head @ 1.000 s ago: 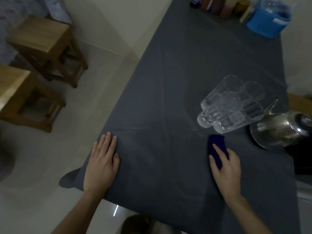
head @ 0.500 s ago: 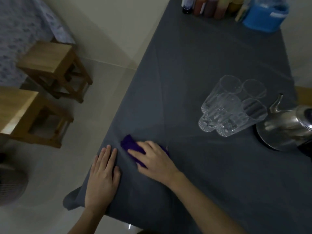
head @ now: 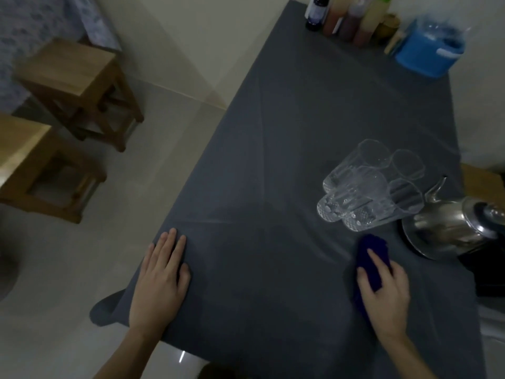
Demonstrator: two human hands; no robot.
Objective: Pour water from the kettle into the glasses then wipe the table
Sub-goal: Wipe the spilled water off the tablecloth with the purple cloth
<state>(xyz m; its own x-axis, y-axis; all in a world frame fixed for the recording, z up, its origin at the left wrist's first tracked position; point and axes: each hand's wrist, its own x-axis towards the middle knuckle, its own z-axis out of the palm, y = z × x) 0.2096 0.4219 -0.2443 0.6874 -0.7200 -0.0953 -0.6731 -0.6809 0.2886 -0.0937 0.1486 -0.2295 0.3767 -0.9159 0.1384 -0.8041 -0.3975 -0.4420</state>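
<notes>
A table under a dark grey cloth [head: 287, 132] fills the right of the view. Several clear glasses [head: 366, 187] stand clustered at the right, close together. Just right of them sits a steel kettle [head: 451, 228] on a black base, spout pointing toward the glasses. My right hand [head: 382, 291] presses a dark blue cloth [head: 373, 253] flat on the table in front of the glasses, fingers on top of it. My left hand [head: 161, 277] lies flat, palm down, on the table's near left corner, holding nothing.
Bottles [head: 344, 17] and a blue plastic container [head: 429, 50] line the far end of the table. Two wooden stools [head: 73, 86] stand on the pale floor at the left. A dark object lies at the right edge beside the kettle.
My right hand has swept the blue cloth from beside my left hand back to the right, in front of the glasses. The left hand has stayed put.
</notes>
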